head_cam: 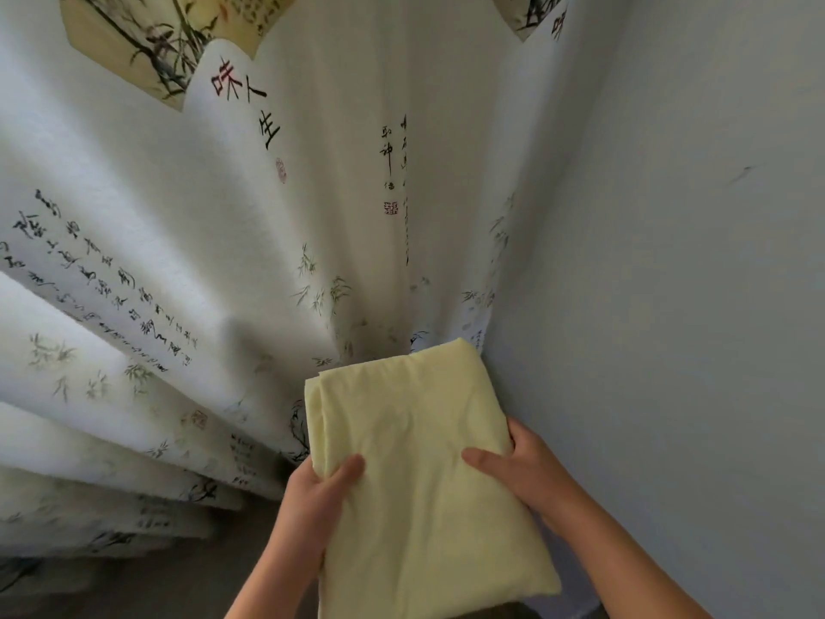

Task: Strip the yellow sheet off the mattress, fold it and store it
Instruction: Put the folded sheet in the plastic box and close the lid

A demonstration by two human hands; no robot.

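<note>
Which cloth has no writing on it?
The folded yellow sheet that the left hand and right hand grip; the white curtain carries calligraphy and bamboo.

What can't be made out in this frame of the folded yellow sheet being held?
Head view, fingers of the left hand and right hand: hidden under the yellow sheet; only the thumbs show.
Head view, the sheet's near end: cut off by the bottom edge.
Head view, whatever is behind the printed curtain: hidden by it.
Where the sheet will be stored: nothing in the frame shows it.
</note>
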